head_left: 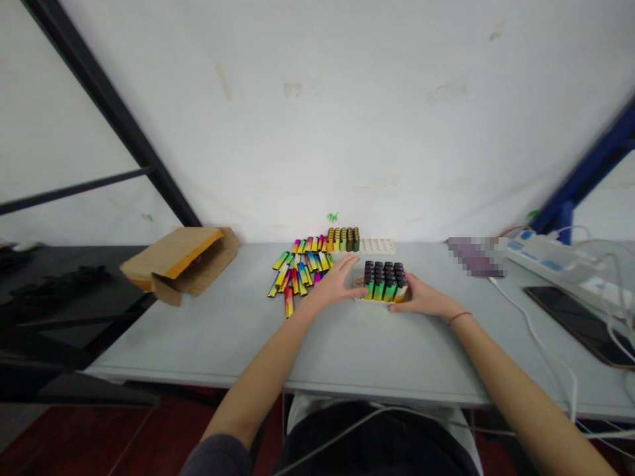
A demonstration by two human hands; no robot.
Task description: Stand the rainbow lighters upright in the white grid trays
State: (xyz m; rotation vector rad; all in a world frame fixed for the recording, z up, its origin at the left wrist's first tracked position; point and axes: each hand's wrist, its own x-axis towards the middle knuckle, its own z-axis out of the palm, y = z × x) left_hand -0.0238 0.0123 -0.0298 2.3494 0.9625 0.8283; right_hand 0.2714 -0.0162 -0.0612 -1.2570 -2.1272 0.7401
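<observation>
Rows of lighters [385,281] with black tops and green-to-yellow bodies stand upright in a white tray [380,302]. My right hand [421,295] grips this tray's right end, thumb at the front and fingers around the side. At the left end is my left hand [338,283], fingers spread and thumb close to the lighters; whether it touches them I cannot tell. Left of that hand lies a loose pile of slim, bright multicoloured pieces [297,271], shaped like lighters. Behind, more upright pieces [343,239] with brownish-yellow tops stand in a block.
A white holed rack [377,246] sits by the wall. An open cardboard box [178,261] lies at the left of the grey table [223,337]. On the right are a pixelated purple item [475,258], a power strip [555,261], a dark phone [580,320] and white cables [533,337].
</observation>
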